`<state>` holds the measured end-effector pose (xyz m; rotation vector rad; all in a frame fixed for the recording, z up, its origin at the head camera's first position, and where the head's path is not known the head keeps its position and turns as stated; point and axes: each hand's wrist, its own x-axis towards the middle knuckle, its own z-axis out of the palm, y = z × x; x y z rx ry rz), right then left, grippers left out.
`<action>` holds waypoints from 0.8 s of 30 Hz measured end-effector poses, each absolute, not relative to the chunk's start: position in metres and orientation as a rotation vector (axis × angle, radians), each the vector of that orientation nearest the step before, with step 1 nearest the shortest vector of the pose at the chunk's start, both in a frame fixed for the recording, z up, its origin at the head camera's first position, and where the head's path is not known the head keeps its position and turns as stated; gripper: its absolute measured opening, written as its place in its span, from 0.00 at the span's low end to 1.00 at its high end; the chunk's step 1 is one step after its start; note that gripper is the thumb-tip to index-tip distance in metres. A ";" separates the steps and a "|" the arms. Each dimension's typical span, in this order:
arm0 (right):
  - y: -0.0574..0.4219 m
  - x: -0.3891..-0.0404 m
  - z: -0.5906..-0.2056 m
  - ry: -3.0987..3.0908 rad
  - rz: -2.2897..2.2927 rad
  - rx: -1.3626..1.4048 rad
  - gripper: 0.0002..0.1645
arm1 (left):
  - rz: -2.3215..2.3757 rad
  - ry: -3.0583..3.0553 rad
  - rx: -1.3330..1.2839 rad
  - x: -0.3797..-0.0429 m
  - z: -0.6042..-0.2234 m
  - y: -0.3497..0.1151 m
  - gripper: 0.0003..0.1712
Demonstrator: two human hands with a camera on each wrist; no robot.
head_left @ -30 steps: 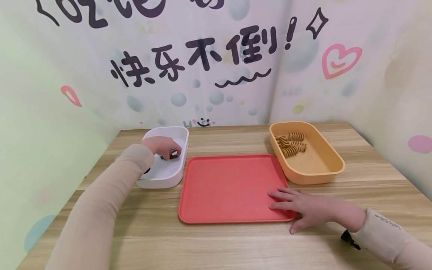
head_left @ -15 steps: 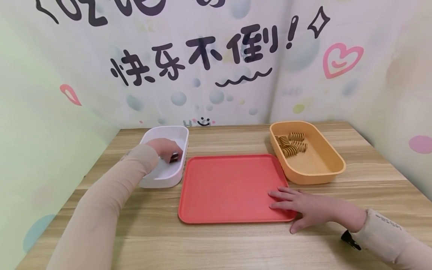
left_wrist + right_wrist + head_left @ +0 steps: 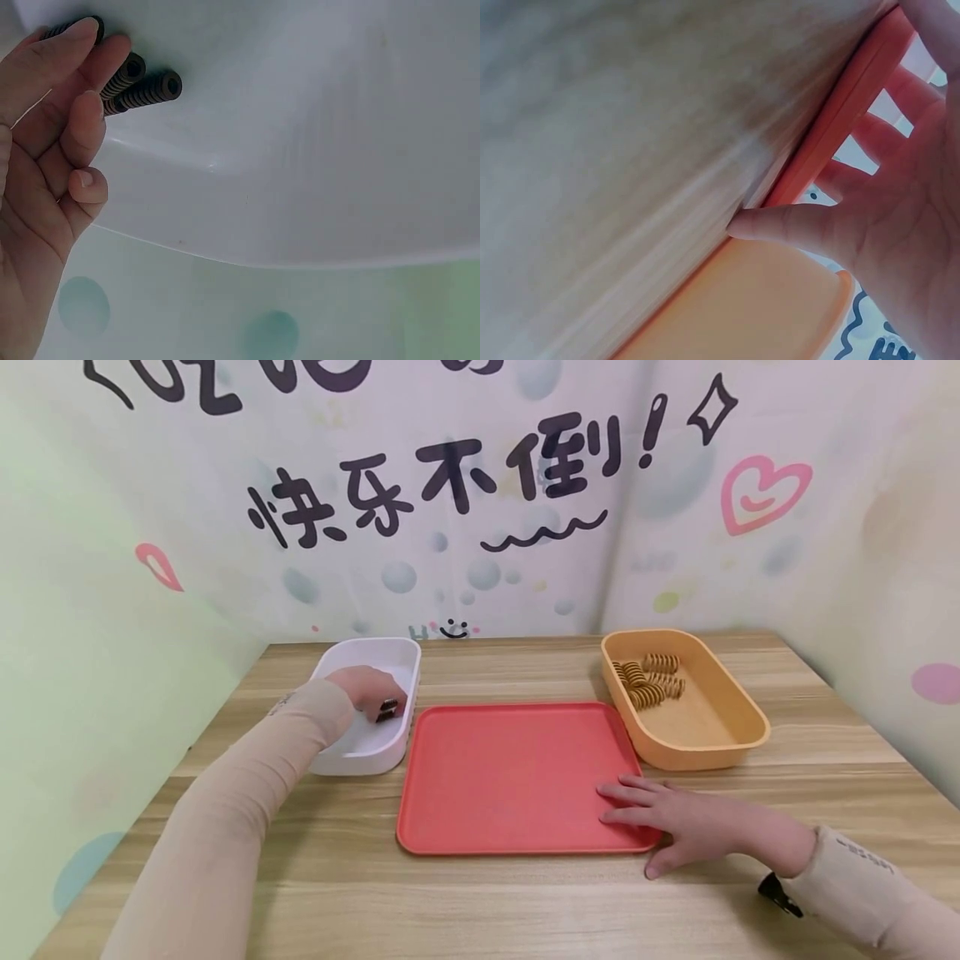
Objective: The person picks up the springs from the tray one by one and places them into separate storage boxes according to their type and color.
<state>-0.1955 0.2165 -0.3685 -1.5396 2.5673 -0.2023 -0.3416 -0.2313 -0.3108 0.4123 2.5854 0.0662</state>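
My left hand (image 3: pixel 365 687) reaches down into the white bin (image 3: pixel 360 766) on the left. Seen from the left wrist, its thumb and fingers pinch a dark coil spring (image 3: pixel 98 30), partly covered by the thumb. Just past the fingertips, two more dark springs (image 3: pixel 156 89) lie on the bin floor, one partly behind a finger. My right hand (image 3: pixel 686 818) rests with spread, straight fingers over the near right corner of the red tray (image 3: pixel 517 777). Its thumb (image 3: pixel 780 225) touches the tabletop beside the tray edge.
An orange bin (image 3: pixel 705 753) stands at the back right, close to the tray. Several gold coil springs (image 3: pixel 647 695) lie in its left part. The wooden table (image 3: pixel 480 910) ends at a printed curtain (image 3: pixel 510 585) behind and at the sides.
My left hand has shifted slightly right and lower inside the white bin, then stayed nearly still. The right hand keeps its place on the tray.
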 end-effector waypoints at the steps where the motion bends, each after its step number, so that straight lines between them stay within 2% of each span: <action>1: 0.217 -0.196 -0.368 2.567 -0.203 -1.539 0.41 | 0.053 2.590 0.415 -0.342 -0.311 -0.231 0.12; 6: 0.216 -0.195 -0.368 2.567 -0.204 -1.536 0.41 | -0.196 2.583 0.679 -0.347 -0.308 -0.233 0.22; 12: 0.216 -0.195 -0.368 2.553 -0.207 -1.521 0.41 | -0.185 2.574 0.680 -0.348 -0.301 -0.237 0.19; 24: 0.215 -0.197 -0.364 2.521 -0.255 -1.459 0.41 | -0.132 2.622 0.781 -0.347 -0.280 -0.255 0.24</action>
